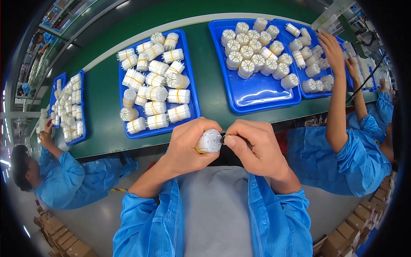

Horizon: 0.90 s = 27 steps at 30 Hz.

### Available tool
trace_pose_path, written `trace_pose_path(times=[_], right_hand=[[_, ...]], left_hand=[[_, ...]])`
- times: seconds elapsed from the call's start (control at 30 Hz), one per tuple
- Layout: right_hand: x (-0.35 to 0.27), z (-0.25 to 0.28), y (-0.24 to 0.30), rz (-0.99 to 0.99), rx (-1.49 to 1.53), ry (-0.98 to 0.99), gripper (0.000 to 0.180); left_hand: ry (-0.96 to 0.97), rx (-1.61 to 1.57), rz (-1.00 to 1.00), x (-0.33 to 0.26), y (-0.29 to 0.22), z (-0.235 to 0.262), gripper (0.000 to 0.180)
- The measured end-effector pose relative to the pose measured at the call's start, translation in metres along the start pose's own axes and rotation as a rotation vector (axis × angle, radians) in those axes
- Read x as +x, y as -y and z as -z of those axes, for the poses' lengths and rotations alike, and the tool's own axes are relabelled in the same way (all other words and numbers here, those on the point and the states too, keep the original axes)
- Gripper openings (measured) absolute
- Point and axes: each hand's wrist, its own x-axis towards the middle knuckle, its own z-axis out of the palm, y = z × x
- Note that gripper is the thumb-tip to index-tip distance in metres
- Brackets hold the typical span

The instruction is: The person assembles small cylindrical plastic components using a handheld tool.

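Note:
My left hand (185, 147) is wrapped round a bundle of white plastic pieces (210, 141) bound with a yellow rubber band. The bundle's end, with small wire-like tips on it, points toward my right hand (259, 147). That hand is closed in a pinch right beside this end, thumb against fingers. Something small and dark shows at its fingertips, too small to make out. Ahead on the left, a blue tray (195, 100) holds many similar banded bundles (156, 93) lying on their sides. Another blue tray (265, 103), ahead on the right, carries bundles standing mostly on end.
A green worktable (205, 81) runs across in front of me. At far left stand more filled blue trays (80, 139), where a co-worker in blue reaches in. To my right, a co-worker's hand (332, 51) is over another tray (327, 92). Cardboard boxes (70, 242) sit behind.

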Motion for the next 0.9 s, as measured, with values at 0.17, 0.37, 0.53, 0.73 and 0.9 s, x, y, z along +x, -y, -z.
trace_pose_path(times=[0.17,0.37,0.53,0.73,0.9], right_hand=[[0.003,-0.004,0.004,0.009,-0.124,0.013,0.015],[0.001,-0.005,0.005,-0.022,-0.142,0.020,0.015],[0.000,-0.008,0.003,-0.047,-0.181,0.019,0.017],[0.003,-0.017,-0.006,-0.041,-0.261,-0.010,0.019],[0.007,-0.023,-0.013,0.013,-0.336,0.012,0.019]], left_hand=[[-0.030,0.036,-0.090,0.002,0.004,-0.003,0.041],[-0.037,0.106,-0.133,0.000,0.008,-0.004,0.040],[-0.043,0.135,-0.158,-0.002,0.012,-0.007,0.039],[-0.091,0.180,-0.143,-0.006,0.022,-0.013,0.039],[-0.048,0.215,-0.093,-0.011,0.029,-0.014,0.035]])
